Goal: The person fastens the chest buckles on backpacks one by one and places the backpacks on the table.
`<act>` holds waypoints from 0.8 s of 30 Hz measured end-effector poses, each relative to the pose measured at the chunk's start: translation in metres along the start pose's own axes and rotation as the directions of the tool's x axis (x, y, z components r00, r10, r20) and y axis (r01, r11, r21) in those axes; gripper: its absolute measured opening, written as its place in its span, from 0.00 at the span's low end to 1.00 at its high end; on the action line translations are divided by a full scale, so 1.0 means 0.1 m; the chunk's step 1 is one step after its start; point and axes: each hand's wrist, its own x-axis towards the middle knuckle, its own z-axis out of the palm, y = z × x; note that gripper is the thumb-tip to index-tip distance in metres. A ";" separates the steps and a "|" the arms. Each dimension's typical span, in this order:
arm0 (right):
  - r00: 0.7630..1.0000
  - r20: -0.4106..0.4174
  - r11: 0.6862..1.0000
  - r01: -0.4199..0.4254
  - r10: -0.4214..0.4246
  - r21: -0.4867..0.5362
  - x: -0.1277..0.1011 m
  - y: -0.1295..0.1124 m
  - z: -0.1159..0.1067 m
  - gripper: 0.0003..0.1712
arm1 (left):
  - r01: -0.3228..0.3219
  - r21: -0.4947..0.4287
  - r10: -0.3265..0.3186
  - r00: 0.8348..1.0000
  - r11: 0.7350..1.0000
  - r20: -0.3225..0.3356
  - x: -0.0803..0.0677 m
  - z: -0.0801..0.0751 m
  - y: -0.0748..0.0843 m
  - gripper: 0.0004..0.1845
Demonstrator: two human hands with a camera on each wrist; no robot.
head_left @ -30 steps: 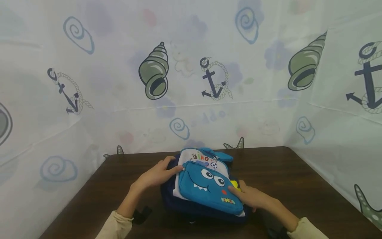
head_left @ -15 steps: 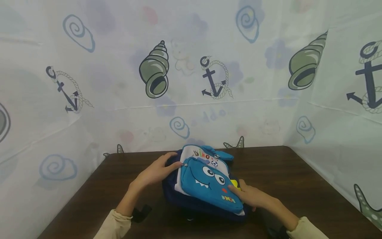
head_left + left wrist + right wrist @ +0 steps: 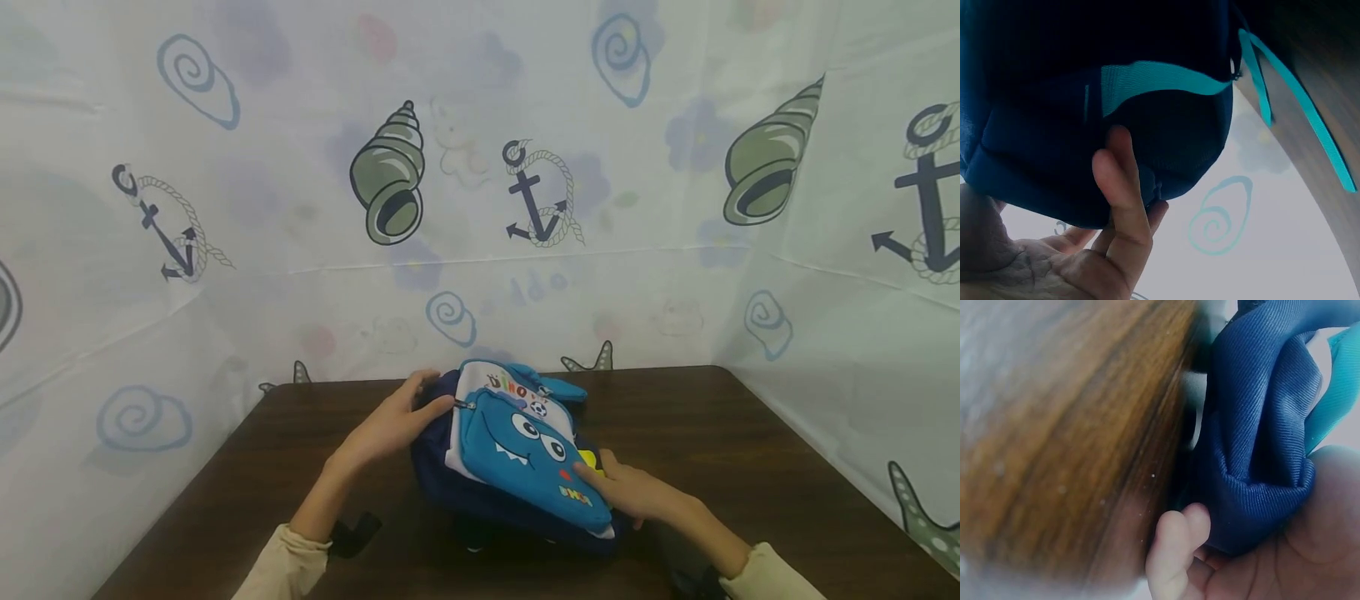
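Currently on the bench: dark wooden bench [image 3: 720, 433] carries a child's dinosaur backpack [image 3: 517, 454], lying near its middle, face up
Left hand: left hand [image 3: 390, 425] grips the backpack's upper left edge by the zipper pull [image 3: 467, 406], fingers curled into navy fabric
Right hand: right hand [image 3: 637, 492] holds the lower right corner, fingers tucked under bunched navy cloth
Handling: likely soft, light and floppy; sags unless held at two edges
Best hold: probably the seams, corners or teal strap [image 3: 1300, 112]

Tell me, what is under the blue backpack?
The backpack lies on the brown table. The right hand grips its near corner, the left hand its far side. Anything beneath it is hidden.
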 end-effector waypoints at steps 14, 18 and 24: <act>1.000 0.017 0.999 0.005 -0.006 0.039 -0.03 0.09 -0.03 0.53 | 0.011 -0.125 -0.016 0.999 0.992 -0.040 0.07 0.09 0.02 0.36; 1.000 0.015 0.999 -0.007 0.007 0.038 -0.02 0.10 -0.03 0.53 | 0.058 -0.201 -0.063 0.998 0.978 -0.015 0.07 0.08 0.06 0.43; 1.000 0.026 1.000 0.013 -0.013 0.026 0.05 0.05 -0.06 0.53 | 0.096 -0.226 -0.113 0.992 0.969 -0.063 0.05 0.04 0.10 0.45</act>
